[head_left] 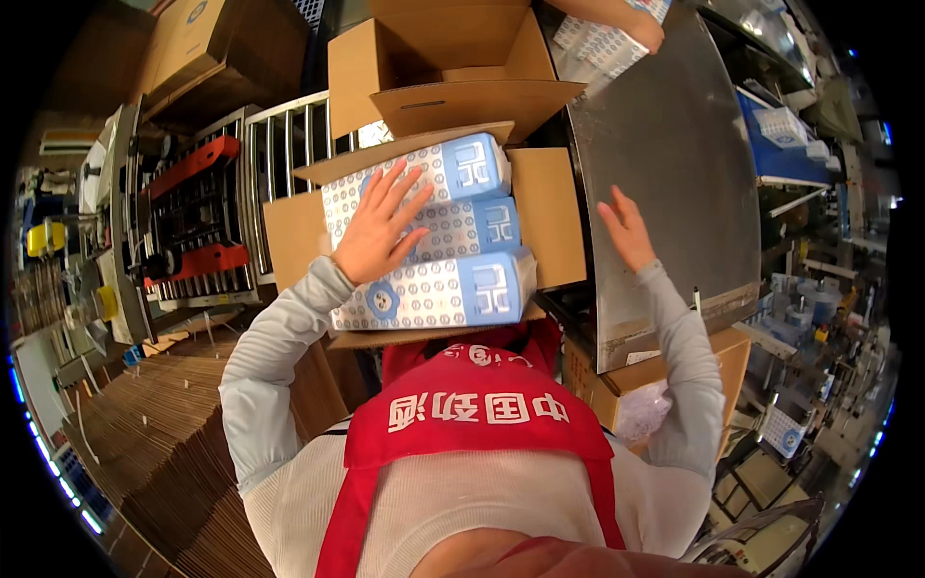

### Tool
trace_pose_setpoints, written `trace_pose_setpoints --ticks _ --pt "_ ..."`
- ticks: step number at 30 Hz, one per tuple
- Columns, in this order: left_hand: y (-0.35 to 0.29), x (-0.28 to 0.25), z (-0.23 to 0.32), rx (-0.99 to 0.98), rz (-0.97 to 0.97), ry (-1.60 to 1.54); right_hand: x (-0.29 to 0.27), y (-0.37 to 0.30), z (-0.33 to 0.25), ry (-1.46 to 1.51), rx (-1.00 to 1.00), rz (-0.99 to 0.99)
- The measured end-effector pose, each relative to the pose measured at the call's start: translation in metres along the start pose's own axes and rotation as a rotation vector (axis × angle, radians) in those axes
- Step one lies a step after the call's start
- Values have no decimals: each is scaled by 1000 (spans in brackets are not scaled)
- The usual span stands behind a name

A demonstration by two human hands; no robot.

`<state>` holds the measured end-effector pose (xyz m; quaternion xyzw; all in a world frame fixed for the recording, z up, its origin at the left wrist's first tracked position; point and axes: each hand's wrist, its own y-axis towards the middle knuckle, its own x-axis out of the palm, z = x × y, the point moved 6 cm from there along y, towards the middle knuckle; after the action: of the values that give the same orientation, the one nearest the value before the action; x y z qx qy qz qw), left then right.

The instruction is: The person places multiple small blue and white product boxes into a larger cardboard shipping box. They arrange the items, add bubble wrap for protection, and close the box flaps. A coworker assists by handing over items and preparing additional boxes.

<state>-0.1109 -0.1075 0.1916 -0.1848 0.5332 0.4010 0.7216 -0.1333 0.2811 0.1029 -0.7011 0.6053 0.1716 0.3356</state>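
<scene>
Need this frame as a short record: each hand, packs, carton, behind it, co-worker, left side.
Left hand: open, fingers spread, palm down on the packs
Right hand: open, holding nothing, over the edge of the metal table
Packs: three blue-and-white packs, side by side
Open carton: around the packs, flaps folded out
Behind: second open carton
Co-worker: one hand at the top edge, at similar packs
Left side: metal rollers, stacked brown cardboard

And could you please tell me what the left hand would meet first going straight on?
The left hand would probably meet the packed carton's far flap first, though depth is unclear: it might pass above.
</scene>
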Motion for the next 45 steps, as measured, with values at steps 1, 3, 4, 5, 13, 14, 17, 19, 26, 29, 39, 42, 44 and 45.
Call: trace_pose_setpoints --ticks 1,3,4,5,13,14,17,19,26,29,39,42,44,45 --pt "-10 13 0 -48 -10 -4 16 4 -18 113 -36 -28" --pt "-32 25 -6 -122 -29 -34 45 -12 -91 109 -285 -22" --pt "-40 27 -9 -135 -37 -60 54 -17 -106 313 -201 -62" --pt "-48 29 -11 -148 -45 -86 60 -20 -112 518 -116 -102" --pt "-73 56 -21 -269 8 -146 88 26 -99 564 -94 61" --pt "-66 54 -18 -250 12 -159 98 26 -120 474 -294 159" --pt "-54 29 0 -186 -66 -114 82 0 -176 255 -541 171" --pt "-68 22 1 -220 -54 -137 59 -12 -160 282 -498 120" --pt "-132 52 -15 -463 37 -227 140 -105 -91 1029 260 -852" --pt "-143 66 -21 -521 16 -248 172 -98 -80 458 118 -731" --pt "-148 74 -32 -194 -225 178 176 -67 -129 -540 -907 -117" --pt "-159 93 -39 -275 -147 253 195 -55 -110 -546 -928 -148" --pt "-163 87 -43 -303 -87 196 198 -61 -106 -540 -938 -148" --pt "-167 83 -43 -315 -57 169 192 -62 -102 -521 -915 -120"
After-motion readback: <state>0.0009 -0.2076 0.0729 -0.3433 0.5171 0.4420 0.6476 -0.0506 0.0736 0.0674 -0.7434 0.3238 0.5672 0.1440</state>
